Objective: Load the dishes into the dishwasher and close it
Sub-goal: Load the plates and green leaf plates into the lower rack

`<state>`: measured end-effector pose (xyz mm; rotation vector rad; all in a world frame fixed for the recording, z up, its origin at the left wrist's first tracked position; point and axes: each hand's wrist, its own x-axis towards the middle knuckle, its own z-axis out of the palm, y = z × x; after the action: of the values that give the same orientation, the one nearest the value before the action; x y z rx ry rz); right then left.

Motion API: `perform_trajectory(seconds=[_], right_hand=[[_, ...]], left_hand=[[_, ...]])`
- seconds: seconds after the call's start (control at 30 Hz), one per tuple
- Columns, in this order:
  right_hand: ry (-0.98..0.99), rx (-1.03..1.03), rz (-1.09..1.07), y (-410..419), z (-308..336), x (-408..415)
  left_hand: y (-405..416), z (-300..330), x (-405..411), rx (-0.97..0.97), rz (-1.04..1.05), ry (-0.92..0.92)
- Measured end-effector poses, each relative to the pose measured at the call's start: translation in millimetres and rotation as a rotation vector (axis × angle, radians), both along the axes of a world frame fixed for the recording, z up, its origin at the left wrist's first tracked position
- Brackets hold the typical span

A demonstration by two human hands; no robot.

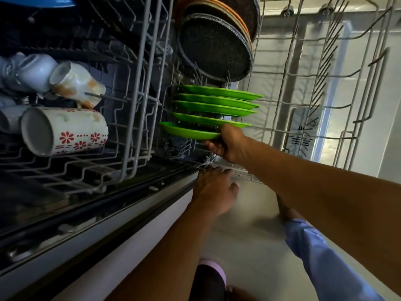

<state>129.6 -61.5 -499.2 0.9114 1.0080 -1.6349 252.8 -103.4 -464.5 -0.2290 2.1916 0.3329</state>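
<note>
My right hand (227, 142) grips the rim of a green plate (186, 131), the nearest one in a row of several green plates (217, 101) standing in the pulled-out lower rack (303, 101). Behind them stand dark speckled plates (214, 46) and orange-rimmed ones (219, 9). My left hand (214, 190) rests open, fingers spread, at the edge of the dishwasher door (230, 213) below the rack. The upper rack (130, 131) on the left holds a white mug with red flowers (65, 131), a white-and-orange mug (76, 83) and pale cups (32, 70).
The right part of the lower rack has bare wire tines. A blue item (43, 1) sits at the top left. My feet and a blue trouser leg (321, 257) are on the pale floor below. The dishwasher's front frame (97, 224) runs diagonally at the lower left.
</note>
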Motion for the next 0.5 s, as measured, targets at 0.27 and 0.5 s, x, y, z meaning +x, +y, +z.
perform_trajectory(seconds=[0.27,0.5], right_hand=[[-0.004,-0.081,-0.071,11.5,10.1,13.6],[0.037,0.045,0.038,15.4,-2.5,33.7]], left_hand=[[2.0,1.1,1.8,0.001,0.004,0.005],[4.8,1.7,6.1,-0.024,0.040,0.024]])
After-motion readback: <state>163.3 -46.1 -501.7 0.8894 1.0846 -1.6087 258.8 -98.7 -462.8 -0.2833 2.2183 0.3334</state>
